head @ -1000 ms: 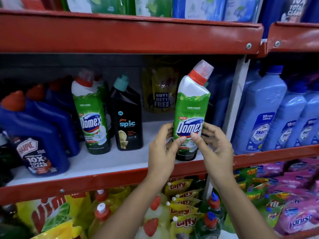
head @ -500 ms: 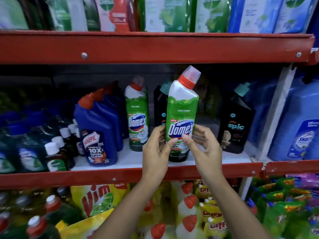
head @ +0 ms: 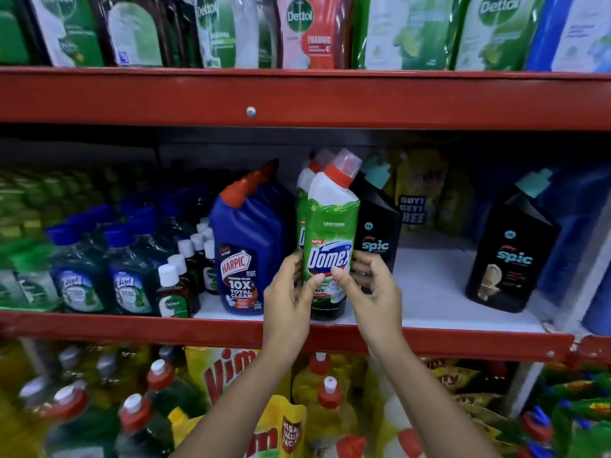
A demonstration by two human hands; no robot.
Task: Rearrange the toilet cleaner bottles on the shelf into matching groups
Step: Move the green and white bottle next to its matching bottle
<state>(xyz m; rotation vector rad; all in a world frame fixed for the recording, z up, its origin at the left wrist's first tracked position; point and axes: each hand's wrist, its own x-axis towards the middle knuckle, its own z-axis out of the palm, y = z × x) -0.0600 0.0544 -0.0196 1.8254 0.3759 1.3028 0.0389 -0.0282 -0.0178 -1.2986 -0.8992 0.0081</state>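
Both my hands grip a green Domex bottle [head: 332, 226] with a red cap, upright at the front of the middle shelf [head: 446, 312]. My left hand [head: 291, 299] holds its left side and my right hand [head: 370, 292] its right side. Directly behind it stands a second green Domex bottle [head: 302, 193], mostly hidden. A blue Harpic bottle [head: 244, 246] stands just to the left. One black Spic bottle [head: 377, 226] sits right behind my right hand, another black Spic bottle [head: 509, 252] stands apart at the right.
Small Dettol bottles [head: 173, 292] and Lizol bottles [head: 129, 276] crowd the shelf's left. Yellow pouches [head: 420, 193] lean at the back. The red shelf beam [head: 297, 97] above carries Dettol refill packs. Vim and dish-liquid bottles fill the shelf below.
My hands have carried the Domex bottle leftward along the shelf, from beside the far-right Spic bottle to right in front of the other Domex bottle. The view has panned left.
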